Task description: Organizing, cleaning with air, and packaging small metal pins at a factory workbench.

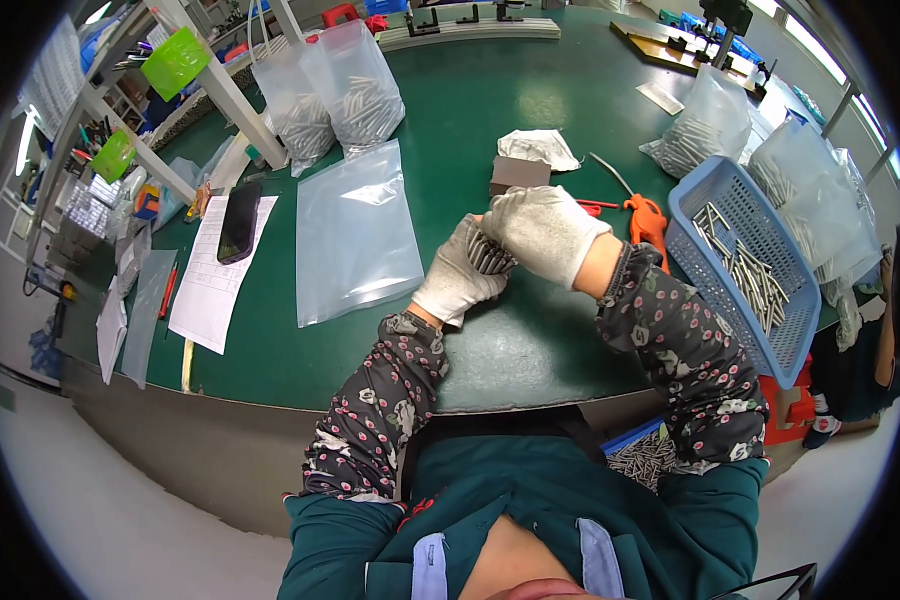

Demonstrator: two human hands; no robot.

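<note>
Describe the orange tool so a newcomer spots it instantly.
On the green table, find the blue basket of metal pins at the right. Just left of it, near the right hand, lies the orange tool. A thin, pale tube sticking out of its chunky body sets it apart from the slim red item beside it.

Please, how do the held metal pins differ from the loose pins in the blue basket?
The held pins are bundled side by side; the loose pins lie at mixed angles. The left hand partly hides the held pins; the loose pins show more fully. Both look metallic.
</note>
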